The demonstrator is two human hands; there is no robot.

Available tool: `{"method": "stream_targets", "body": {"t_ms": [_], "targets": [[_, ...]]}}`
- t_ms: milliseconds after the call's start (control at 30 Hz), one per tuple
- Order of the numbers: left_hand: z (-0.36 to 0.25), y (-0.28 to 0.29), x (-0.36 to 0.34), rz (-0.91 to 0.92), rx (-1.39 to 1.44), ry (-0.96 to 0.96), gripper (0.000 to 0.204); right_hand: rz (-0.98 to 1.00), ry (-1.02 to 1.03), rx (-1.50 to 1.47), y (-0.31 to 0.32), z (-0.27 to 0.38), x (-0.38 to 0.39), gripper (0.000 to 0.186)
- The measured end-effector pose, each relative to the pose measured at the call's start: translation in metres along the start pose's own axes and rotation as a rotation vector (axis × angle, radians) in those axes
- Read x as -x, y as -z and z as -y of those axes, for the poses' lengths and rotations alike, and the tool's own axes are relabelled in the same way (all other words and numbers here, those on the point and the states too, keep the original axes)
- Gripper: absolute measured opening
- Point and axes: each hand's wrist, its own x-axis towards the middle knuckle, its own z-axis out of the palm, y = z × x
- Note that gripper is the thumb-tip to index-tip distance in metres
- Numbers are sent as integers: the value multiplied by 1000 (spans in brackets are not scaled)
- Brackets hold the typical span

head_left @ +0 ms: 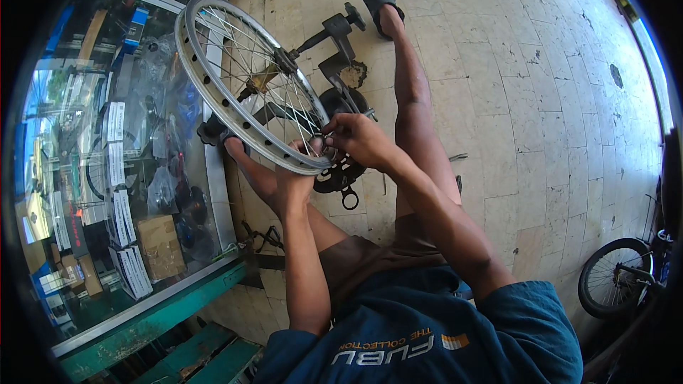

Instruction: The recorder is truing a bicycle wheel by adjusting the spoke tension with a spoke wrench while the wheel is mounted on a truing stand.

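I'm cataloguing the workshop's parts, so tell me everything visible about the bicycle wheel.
The bicycle wheel has no tyre: a silver-grey, metallic-looking rim with dark round holes, thin spokes and a central hub. It is tilted, mounted in a dark truing stand beside the glass display case. The left hand and right hand meet at its near edge; exactly what they grip is unclear.

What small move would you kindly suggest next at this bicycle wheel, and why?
Perhaps the right hand should make one slight adjustment, since it and the left hand meet at the near edge of the tyreless bicycle wheel, which the dark truing stand holds.
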Motion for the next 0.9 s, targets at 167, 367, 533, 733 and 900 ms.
{"method": "stream_targets", "body": {"t_ms": [167,367,533,733,900], "targets": [[21,16,6,-3,513,118,33,-112,-90,139,-8,4,-1,12],[41,16,-8,216,802,182,36,-106,-68,309,-12,9,-2,15],[55,0,-23,255,949,219,40,-37,-16,324,-12,8,1,19],[62,-1,-24,313,828,185,43,125,-194,20,2,13,5,21],[41,-4,-14,241,685,249,37,97,-202,-155,4,14,7,18]]}}
